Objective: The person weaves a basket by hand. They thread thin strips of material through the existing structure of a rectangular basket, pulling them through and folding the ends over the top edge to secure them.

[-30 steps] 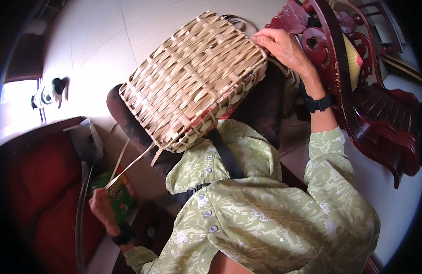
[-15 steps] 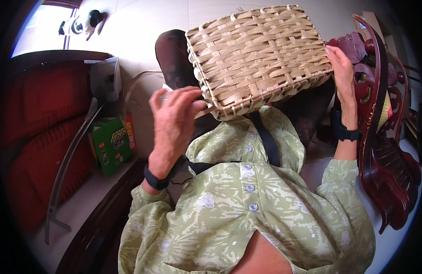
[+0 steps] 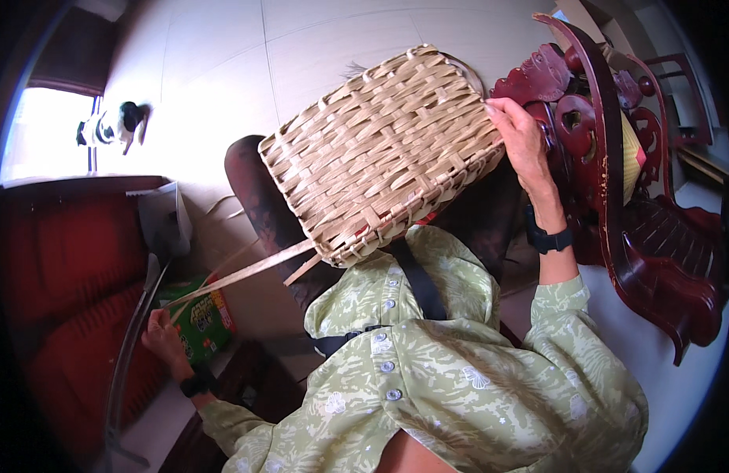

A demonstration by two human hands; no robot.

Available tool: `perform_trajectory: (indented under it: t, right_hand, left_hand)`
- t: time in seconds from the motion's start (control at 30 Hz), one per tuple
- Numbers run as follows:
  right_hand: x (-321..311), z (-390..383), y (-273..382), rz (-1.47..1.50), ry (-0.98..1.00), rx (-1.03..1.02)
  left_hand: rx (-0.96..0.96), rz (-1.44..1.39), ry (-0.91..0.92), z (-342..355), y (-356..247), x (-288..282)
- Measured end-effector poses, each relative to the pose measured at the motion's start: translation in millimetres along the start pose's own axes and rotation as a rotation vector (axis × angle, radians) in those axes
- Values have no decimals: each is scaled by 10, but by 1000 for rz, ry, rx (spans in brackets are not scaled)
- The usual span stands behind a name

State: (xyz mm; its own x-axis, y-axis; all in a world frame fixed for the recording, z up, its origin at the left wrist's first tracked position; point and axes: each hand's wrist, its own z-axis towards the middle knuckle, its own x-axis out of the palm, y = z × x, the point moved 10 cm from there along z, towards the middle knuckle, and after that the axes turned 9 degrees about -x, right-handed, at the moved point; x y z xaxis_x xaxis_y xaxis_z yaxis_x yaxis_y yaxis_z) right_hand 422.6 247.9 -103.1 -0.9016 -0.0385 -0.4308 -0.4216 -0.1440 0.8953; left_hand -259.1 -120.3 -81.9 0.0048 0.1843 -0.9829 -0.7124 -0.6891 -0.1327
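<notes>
Across the knees, a woven basket between two busy hands

On the lap, the rectangular basket point(image 3: 388, 150) sits aslant, its broad face turned up and its far edge pointing away over the dark trousers point(image 3: 258, 177). The right hand point(image 3: 520, 142) is at its right-hand corner, thumb and fingers pinching the edge. Well apart, low on the left, the left hand point(image 3: 161, 335) has its fingers closed about a flat pale strip point(image 3: 258, 268) that slants up to the basket's near left corner (finer detail of that grip is too small and soft to tell).

The basket is straw-coloured, its flat strands crossing over and under in somewhat uneven rows. Looped binding runs along the near rim, with touches of red showing beneath it. Beside the longer strip, a short loose end point(image 3: 301, 270) juts from the same corner.

To the right, the carved dark-red chair point(image 3: 613, 181) stands just beside the right hand. On the other side, a green box point(image 3: 203, 323) lies behind the left hand and its strip, near a curved grey rail point(image 3: 128, 378) and red cushions point(image 3: 73, 260). Past the basket's far edge, the pale floor point(image 3: 215, 47) stretches broadly; that is the roomiest direction, the chair being the closest bound.
</notes>
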Motion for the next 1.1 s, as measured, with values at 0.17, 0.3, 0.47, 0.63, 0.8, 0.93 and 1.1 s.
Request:
perform_trajectory:
  t: [0.17, 0.3, 0.47, 0.63, 0.8, 0.93, 1.1]
  right_hand:
    - [-38, 12, 46, -104, -29, -12]
    - [-17, 4, 52, -86, -31, -9]
    - [-61, -42, 45, -76, -58, -33]
    - [-28, -24, 18, -70, -43, -30]
    - [-44, -60, -103, 27, -19, 7]
    - [-19, -39, -148, 52, 15, 42]
    - [17, 20, -59, 0, 22, -9]
  left_hand:
    - [408, -351, 76, -529, -2787, -344]
    - [514, -574, 569, -1097, -3574, 209]
    - [389, -774, 687, -1013, -3518, 387]
    - [187, -835, 802, -896, -3186, 618]
    - [442, -295, 234, -508, -2380, -11]
    - [99, 169, -44, -52, -331, -315]
    - [198, -163, -216, -217, -1615, -520]
